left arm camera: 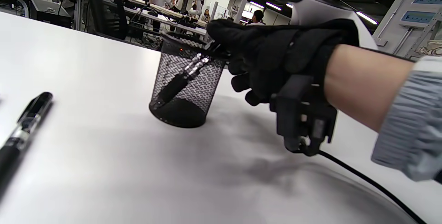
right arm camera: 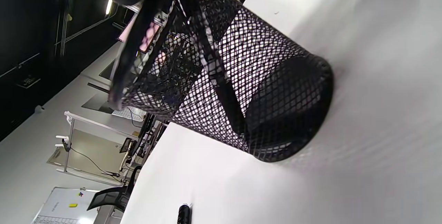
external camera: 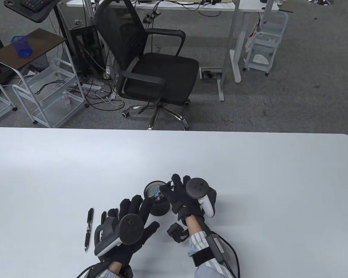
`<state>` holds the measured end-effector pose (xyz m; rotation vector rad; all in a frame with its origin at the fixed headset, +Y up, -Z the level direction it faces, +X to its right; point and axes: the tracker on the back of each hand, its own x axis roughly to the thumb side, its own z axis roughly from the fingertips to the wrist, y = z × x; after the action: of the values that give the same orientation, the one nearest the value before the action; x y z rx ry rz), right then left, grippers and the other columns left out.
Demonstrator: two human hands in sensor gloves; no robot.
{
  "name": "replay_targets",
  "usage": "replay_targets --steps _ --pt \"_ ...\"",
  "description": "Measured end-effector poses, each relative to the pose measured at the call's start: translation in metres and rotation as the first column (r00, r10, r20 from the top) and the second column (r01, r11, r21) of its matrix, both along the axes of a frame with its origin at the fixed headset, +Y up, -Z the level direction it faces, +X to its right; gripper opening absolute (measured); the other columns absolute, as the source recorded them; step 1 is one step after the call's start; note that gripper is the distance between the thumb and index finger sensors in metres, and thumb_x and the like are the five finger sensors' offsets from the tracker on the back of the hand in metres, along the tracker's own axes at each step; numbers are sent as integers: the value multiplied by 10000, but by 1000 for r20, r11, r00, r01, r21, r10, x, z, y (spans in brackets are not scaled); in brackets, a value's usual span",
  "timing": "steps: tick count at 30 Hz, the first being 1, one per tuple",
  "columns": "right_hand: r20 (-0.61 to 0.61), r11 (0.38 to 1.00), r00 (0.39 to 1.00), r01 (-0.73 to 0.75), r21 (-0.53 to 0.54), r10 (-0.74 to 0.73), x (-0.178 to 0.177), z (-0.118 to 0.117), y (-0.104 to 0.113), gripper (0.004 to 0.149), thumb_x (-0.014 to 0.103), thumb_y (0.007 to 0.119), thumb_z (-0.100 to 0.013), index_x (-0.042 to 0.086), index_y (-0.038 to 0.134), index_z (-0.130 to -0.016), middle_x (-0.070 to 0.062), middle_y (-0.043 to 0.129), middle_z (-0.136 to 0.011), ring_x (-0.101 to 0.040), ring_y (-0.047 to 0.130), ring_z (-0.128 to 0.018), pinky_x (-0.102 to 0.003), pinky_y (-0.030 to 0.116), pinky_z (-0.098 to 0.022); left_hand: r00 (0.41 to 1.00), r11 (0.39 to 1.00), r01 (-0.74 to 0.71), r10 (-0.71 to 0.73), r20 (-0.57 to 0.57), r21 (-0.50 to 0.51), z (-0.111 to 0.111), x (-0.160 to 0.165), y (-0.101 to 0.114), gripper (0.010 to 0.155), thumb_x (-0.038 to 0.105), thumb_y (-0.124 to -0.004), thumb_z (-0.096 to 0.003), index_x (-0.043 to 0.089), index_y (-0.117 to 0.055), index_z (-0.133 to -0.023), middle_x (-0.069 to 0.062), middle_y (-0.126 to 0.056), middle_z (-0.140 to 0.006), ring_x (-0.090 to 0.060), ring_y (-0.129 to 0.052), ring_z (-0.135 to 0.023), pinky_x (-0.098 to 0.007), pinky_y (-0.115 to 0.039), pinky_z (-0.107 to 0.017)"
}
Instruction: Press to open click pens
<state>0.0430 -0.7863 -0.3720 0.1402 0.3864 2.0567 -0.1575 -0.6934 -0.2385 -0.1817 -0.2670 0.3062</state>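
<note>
The right hand (external camera: pixel 188 199) closes its grip on the top end of a black click pen (left arm camera: pixel 179 80) that stands tilted inside the black mesh pen cup (left arm camera: pixel 186 86), its tip down at the cup's floor. The cup stands upright on the white worktop (external camera: pixel 249 173), just beside both hands. The left hand (external camera: pixel 127 228) rests flat on the worktop with fingers spread, gripping nothing. Another click pen (external camera: pixel 88 228) lies on the worktop just left of that hand.
</note>
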Motion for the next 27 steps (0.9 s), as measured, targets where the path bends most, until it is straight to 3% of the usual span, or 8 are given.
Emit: replay_targets --steps 14,27 --pt "-6 1000 1000 6 23 -6 -3 1 1 644 383 552 -711 37 333 -1208 -382 -39 -1157 -675 35 -975 -834 79 -592 1000 1000 0 0 0 3 0 1 0 717 561 -569 -721 242 -229 -1267 -212 -210 -1324 -597 -270 -1161 -823 -246 -725" --pt "19 993 995 96 61 -97 -2 6 15 620 358 477 -710 39 302 -1212 -370 -56 -1156 -673 12 -971 -838 66 -578 1000 1000 4 -4 -3 5 1 1 0 714 557 -569 -723 241 -231 -1266 -216 -214 -1324 -604 -278 -1158 -826 -247 -722"
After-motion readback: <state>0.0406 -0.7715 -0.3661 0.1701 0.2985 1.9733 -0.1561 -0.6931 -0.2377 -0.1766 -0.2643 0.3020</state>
